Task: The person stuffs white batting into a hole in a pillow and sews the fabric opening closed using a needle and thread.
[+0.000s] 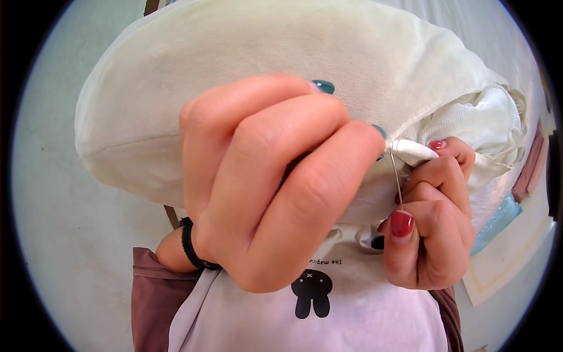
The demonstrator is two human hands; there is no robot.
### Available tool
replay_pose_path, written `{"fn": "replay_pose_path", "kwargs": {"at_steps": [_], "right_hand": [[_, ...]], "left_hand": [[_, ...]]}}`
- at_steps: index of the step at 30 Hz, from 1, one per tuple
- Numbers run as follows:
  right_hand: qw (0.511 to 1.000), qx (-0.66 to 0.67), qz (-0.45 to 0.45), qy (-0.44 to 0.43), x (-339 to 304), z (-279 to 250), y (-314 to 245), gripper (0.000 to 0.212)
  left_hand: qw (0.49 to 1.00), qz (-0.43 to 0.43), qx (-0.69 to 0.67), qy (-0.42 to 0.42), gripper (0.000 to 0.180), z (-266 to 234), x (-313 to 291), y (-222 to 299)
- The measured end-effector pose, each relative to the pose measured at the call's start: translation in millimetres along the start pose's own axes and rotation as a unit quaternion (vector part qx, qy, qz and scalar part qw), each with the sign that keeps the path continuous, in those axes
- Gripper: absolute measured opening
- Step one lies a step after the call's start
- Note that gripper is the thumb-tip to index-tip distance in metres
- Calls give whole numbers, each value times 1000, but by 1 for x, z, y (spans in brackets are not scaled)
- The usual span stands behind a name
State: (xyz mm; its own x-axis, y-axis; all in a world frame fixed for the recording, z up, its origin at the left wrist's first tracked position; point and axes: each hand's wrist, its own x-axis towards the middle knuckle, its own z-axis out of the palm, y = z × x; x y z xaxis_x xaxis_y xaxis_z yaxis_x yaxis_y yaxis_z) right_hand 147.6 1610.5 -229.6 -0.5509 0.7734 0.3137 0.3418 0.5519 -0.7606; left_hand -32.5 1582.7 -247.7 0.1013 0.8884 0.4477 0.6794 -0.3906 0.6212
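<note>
A large cream plush piece (252, 47), stuffed and rounded like a cushion, fills the space in front of me. A seam line runs along its left part, and toward the right its edge opens onto loose, gathered fabric (469, 120). My left hand (267, 182), with green nails and a black band at the wrist, is closed, its fingertips pinching the cloth edge where the opening begins. My right hand (437, 226), red-nailed, pinches a thin needle (396, 179) between thumb and finger. The needle's upper end meets the cloth beside my left fingertips. Other right fingers hold the rolled edge.
My white shirt (363, 311) with a black rabbit print lies below the hands. At the right are a light blue cloth (497, 222), a mauve strip (531, 161) and a pale sheet with a yellow line (495, 267). Grey floor (64, 193) shows at the left.
</note>
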Motion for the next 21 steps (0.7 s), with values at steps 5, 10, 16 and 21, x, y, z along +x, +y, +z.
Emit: {"fn": "replay_pose_path", "kwargs": {"at_steps": [5,10,16,21], "right_hand": [[1000,18,0,-22,0,0,2,18],[999,30,10,-28,1,-2,1,17],[999,13,3,-34,0,1,3,15],[1000,-6,-10,-29,0,5,6,10]], "left_hand": [[1000,3,1,-6,15,1,-3,-4],[1000,2,-2,-11,15,-2,-3,-4],[1000,0,-1,-19,15,-2,-4,-5],[1000,-11,-11,-24,14,1,-3,-6]]}}
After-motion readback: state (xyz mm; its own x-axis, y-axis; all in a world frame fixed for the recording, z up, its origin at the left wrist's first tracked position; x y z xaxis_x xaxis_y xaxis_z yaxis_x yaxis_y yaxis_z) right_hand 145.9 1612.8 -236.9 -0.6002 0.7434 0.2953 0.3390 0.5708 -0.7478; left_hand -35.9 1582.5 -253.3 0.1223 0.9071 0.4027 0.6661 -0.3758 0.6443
